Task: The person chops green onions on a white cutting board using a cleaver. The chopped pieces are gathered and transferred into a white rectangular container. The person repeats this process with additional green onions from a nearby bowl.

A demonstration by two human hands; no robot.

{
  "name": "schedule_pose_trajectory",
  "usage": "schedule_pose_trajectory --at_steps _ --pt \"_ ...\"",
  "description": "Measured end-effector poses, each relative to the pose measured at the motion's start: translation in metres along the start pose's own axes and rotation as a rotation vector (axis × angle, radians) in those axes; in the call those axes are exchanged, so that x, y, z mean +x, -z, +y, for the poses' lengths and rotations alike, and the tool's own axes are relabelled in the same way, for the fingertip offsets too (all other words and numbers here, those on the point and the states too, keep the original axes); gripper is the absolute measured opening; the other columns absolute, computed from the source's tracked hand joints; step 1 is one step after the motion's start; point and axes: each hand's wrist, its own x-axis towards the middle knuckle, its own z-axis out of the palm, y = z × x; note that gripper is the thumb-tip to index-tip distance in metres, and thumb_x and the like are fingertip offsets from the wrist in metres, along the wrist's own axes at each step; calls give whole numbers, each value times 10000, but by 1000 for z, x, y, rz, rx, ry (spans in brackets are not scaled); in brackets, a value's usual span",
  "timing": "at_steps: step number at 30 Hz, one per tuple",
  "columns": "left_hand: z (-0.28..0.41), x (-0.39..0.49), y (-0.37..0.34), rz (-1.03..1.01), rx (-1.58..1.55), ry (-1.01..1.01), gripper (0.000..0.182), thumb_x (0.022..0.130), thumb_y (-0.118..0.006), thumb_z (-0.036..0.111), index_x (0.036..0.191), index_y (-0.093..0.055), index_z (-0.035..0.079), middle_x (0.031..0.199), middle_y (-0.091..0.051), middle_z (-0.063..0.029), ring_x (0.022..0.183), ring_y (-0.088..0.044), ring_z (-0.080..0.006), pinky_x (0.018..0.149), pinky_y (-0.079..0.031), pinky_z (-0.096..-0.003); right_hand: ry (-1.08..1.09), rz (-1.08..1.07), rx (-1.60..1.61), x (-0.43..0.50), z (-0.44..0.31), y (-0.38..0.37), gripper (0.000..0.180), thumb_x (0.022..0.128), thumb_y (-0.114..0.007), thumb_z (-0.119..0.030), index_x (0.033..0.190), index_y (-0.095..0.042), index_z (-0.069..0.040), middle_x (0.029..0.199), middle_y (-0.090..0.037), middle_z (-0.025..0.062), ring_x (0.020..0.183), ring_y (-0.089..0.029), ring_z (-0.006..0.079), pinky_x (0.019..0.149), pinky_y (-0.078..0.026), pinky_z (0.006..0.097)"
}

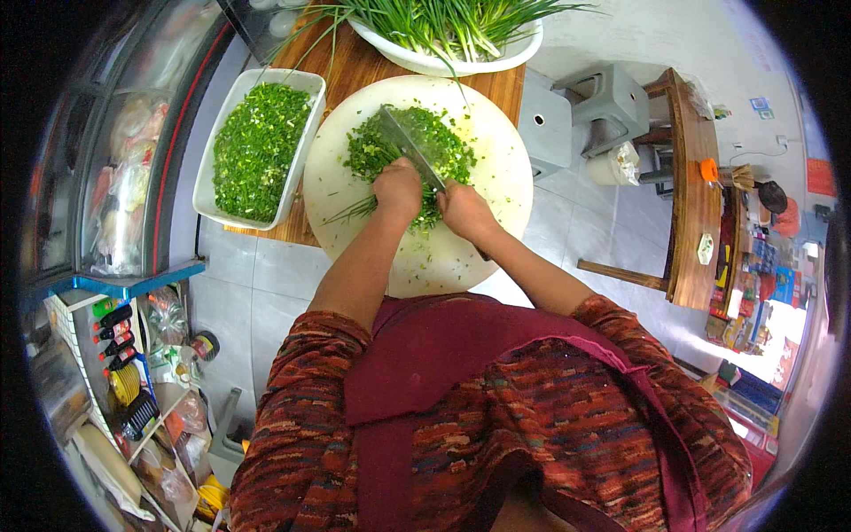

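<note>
On a round white cutting board (465,266) lies a heap of chopped scallions (449,146). My right hand (465,209) grips a cleaver (407,141), whose blade slants up and left across the heap. The end of its handle shows below my wrist. Just left of the blade, my left hand (399,189) is closed over a bunch of uncut scallion greens (373,157). Loose green ends (352,211) stick out on the near side of that hand. My fingertips are mostly hidden from above.
A plastic tub of chopped scallions (260,156) stands left of the board on the wooden table (512,93). Behind is a white basin (425,61) heaped with whole scallions (459,30). A glass display case (126,173) borders the left; grey stools (542,130) stand at right.
</note>
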Motion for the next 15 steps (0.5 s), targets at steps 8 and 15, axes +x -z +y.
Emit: schedule_pose_trajectory --at_steps 8,15 --pt "-4 -4 16 -146 -97 5 417 799 -676 124 1087 -470 -96 951 -630 -233 789 -678 -284 599 -562 -363 -44 4 74 20 3 9 264 924 -519 -216 947 -555 44 777 -627 297 738 -630 445 695 -497 503" --pt "-8 -9 14 -20 -100 -24 377 756 -675 81 1030 -461 -64 903 -633 -228 759 -683 -313 599 -565 -387 -151 -143 116 -18 -2 28 259 910 -534 -198 917 -556 59 786 -626 304 783 -628 458 731 -499 515"
